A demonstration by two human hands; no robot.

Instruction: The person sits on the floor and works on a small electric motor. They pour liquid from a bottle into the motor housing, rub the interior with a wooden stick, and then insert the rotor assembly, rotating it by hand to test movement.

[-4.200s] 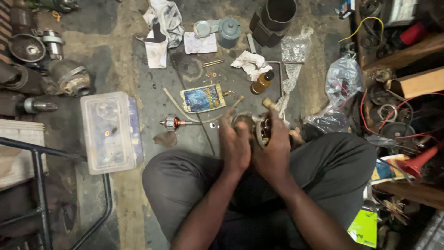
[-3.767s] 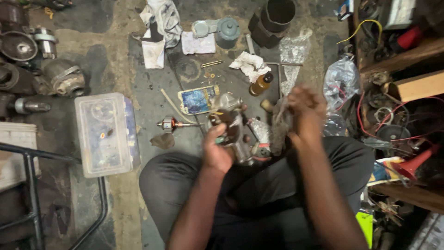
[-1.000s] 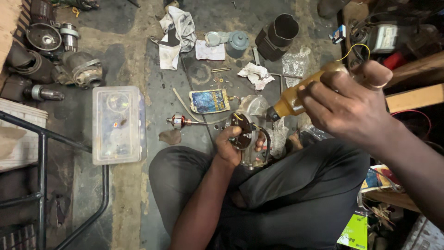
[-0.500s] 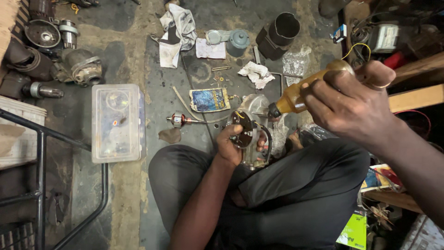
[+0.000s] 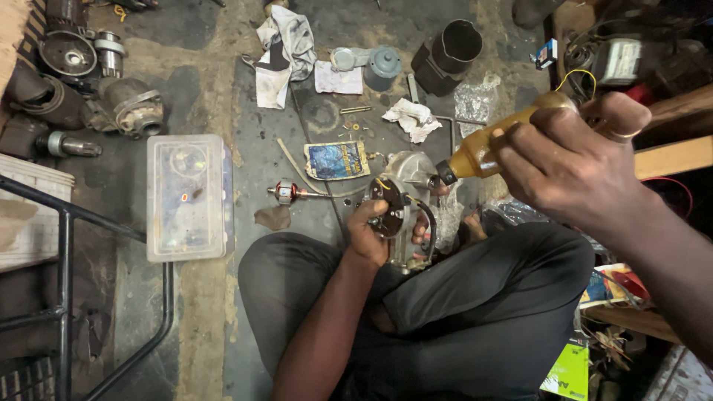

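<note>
I sit cross-legged on a workshop floor. My left hand (image 5: 369, 236) grips a silver motor housing (image 5: 407, 178) with a dark round end plate and black wires, held over my lap. My right hand (image 5: 572, 163) is raised near the camera and holds a small amber squeeze bottle (image 5: 496, 145), tipped so that its dark nozzle points down at the top of the housing. The nozzle tip is very close to the metal casing.
An armature rotor (image 5: 286, 192), a blue packet (image 5: 336, 159), small screws and rags lie on the floor ahead. A clear plastic box (image 5: 186, 197) sits to the left, motor parts at far left, a black tube (image 5: 451, 53) beyond, and cluttered shelves to the right.
My right hand left the housing, picked up the amber bottle and raised it. Over the last second the bottle tilted lower, its nozzle closing on the housing. The left hand keeps holding the housing.
</note>
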